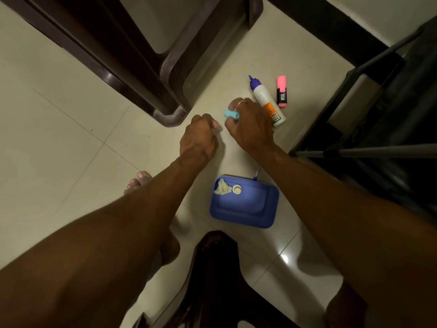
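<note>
A small light-blue plastic cylinder point(230, 113) is pinched in the fingertips of the right hand point(250, 129), just above the floor near the middle of the view. At nine o'clock from it, close but apart, the left hand point(198, 138) is curled. Whether it grips anything cannot be told. At two o'clock lie a white glue bottle point(267, 102) with a violet nozzle and an orange label, and a pink highlighter point(281, 91) whose black label is unreadable. At six o'clock a blue plastic tray point(246, 214) holds crumpled paper point(222, 187) and a white cap point(237, 189). Glossy cream floor tiles point(59, 114) lie beneath, with dark brown plastic furniture point(142, 74) at eleven o'clock.
</note>
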The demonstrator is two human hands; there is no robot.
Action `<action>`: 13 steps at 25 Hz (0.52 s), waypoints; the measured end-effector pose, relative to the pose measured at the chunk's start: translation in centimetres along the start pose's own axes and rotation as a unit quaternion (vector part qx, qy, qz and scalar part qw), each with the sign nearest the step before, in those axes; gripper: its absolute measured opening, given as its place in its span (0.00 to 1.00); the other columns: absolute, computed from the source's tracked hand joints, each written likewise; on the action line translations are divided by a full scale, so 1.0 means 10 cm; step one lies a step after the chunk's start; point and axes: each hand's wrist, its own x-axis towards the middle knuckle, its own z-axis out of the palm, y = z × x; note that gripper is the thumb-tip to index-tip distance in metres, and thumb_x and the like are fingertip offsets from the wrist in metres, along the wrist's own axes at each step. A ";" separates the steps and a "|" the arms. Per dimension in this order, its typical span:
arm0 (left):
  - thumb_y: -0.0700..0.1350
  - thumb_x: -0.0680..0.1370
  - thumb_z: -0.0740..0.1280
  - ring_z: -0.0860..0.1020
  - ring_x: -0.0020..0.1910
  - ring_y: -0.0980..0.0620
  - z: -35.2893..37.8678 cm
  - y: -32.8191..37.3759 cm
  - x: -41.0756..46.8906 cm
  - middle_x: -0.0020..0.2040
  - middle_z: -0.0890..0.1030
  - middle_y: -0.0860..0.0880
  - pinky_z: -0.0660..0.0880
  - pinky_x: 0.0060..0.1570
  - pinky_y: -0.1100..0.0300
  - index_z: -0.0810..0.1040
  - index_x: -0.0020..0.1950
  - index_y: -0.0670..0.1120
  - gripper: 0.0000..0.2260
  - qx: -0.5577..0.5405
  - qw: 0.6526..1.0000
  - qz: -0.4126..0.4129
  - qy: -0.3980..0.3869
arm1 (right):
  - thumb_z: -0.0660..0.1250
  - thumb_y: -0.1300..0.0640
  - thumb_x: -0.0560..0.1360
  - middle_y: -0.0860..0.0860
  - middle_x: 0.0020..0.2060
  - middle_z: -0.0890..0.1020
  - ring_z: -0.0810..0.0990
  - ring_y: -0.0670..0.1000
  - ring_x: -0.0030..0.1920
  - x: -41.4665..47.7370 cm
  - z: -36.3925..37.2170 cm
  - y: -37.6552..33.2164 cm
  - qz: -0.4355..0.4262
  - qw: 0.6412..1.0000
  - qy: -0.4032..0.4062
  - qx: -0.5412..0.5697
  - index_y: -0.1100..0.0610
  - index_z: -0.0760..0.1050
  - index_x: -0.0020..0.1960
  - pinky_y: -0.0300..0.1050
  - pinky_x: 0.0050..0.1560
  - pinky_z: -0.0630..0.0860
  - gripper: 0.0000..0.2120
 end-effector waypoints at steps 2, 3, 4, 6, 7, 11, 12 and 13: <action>0.34 0.75 0.66 0.75 0.51 0.51 -0.03 0.01 -0.07 0.53 0.74 0.51 0.74 0.51 0.57 0.74 0.50 0.53 0.14 -0.002 1.000 -0.009 -0.004 | 0.66 0.52 0.75 0.53 0.50 0.80 0.79 0.52 0.48 -0.25 -0.09 0.04 0.007 1.000 0.003 0.012 0.56 0.78 0.57 0.48 0.48 0.78 0.13; 0.34 0.75 0.66 0.75 0.52 0.50 -0.03 0.01 -0.11 0.54 0.74 0.50 0.74 0.51 0.57 0.74 0.51 0.53 0.13 -0.006 1.000 -0.014 -0.008 | 0.66 0.53 0.75 0.53 0.50 0.80 0.79 0.52 0.48 -0.38 -0.14 0.05 0.012 1.000 0.003 0.029 0.56 0.78 0.57 0.50 0.49 0.79 0.13; 0.35 0.75 0.66 0.75 0.52 0.51 -0.02 0.01 -0.17 0.55 0.75 0.50 0.74 0.52 0.57 0.75 0.52 0.53 0.13 -0.011 1.000 -0.014 -0.017 | 0.67 0.55 0.75 0.54 0.51 0.80 0.79 0.52 0.49 -0.53 -0.18 0.07 0.020 0.999 0.000 0.045 0.56 0.79 0.58 0.51 0.49 0.79 0.13; 0.35 0.75 0.66 0.75 0.52 0.52 0.00 0.01 -0.30 0.54 0.75 0.51 0.73 0.51 0.58 0.74 0.51 0.56 0.15 -0.024 0.999 -0.003 -0.044 | 0.68 0.57 0.74 0.54 0.53 0.80 0.79 0.53 0.49 -0.78 -0.26 0.08 0.035 0.997 -0.019 0.059 0.56 0.79 0.58 0.53 0.49 0.79 0.13; 0.36 0.75 0.67 0.75 0.50 0.53 0.03 0.01 -0.36 0.53 0.75 0.53 0.72 0.48 0.61 0.74 0.50 0.57 0.15 -0.032 0.998 0.003 -0.062 | 0.69 0.57 0.74 0.54 0.53 0.80 0.79 0.54 0.50 -0.88 -0.28 0.08 0.046 0.997 -0.030 0.058 0.56 0.79 0.59 0.54 0.50 0.79 0.13; 0.40 0.76 0.68 0.79 0.50 0.51 0.15 0.07 -0.62 0.53 0.81 0.50 0.76 0.51 0.60 0.82 0.54 0.54 0.11 -0.055 0.990 -0.012 -0.133 | 0.71 0.56 0.73 0.51 0.49 0.82 0.81 0.52 0.49 -1.28 -0.34 0.04 0.082 0.995 -0.047 0.039 0.54 0.79 0.56 0.49 0.50 0.79 0.11; 0.40 0.77 0.68 0.79 0.50 0.51 0.18 0.08 -0.68 0.54 0.82 0.49 0.78 0.54 0.56 0.83 0.56 0.52 0.11 -0.048 0.988 -0.012 -0.143 | 0.71 0.55 0.74 0.50 0.49 0.82 0.80 0.51 0.49 -1.38 -0.34 0.05 0.090 0.994 -0.053 0.038 0.53 0.79 0.55 0.47 0.50 0.79 0.10; 0.40 0.77 0.68 0.80 0.51 0.51 0.20 0.09 -0.73 0.55 0.82 0.49 0.78 0.56 0.54 0.83 0.57 0.51 0.12 -0.044 0.988 -0.011 -0.148 | 0.71 0.54 0.74 0.48 0.48 0.81 0.79 0.49 0.49 -1.48 -0.34 0.06 0.100 0.992 -0.063 0.040 0.52 0.79 0.54 0.45 0.49 0.78 0.10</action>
